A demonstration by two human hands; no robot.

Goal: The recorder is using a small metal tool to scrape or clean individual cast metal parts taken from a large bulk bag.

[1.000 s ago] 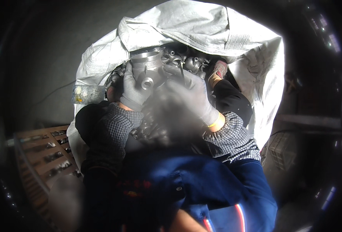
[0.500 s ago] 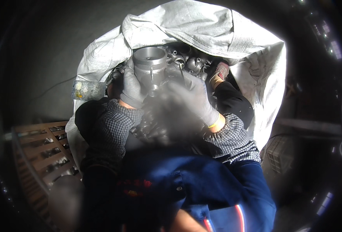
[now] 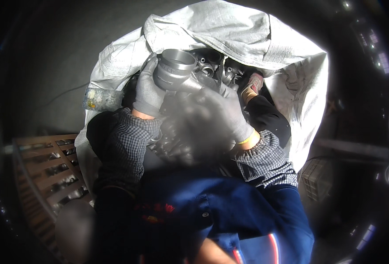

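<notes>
Both of my hands wear grey gloves and hold a grey metal pipe fitting (image 3: 177,70) with a round open collar, lifted over the mouth of a big white woven sack (image 3: 229,31). My left hand (image 3: 148,90) wraps the collar from the left. My right hand (image 3: 227,110) grips the fitting's lower body from the right. Inside the sack lie several more dark metal fittings (image 3: 220,66). Another gloved hand (image 3: 251,86), in a black sleeve, reaches into the sack just right of them.
A brown wooden pallet (image 3: 45,171) lies on the floor at the lower left. A pale crate (image 3: 315,178) stands at the right beside the sack. The floor around is dark concrete.
I have raised the fitting higher and tilted its collar up, so the round opening shows more. My left hand has shifted up along the collar.
</notes>
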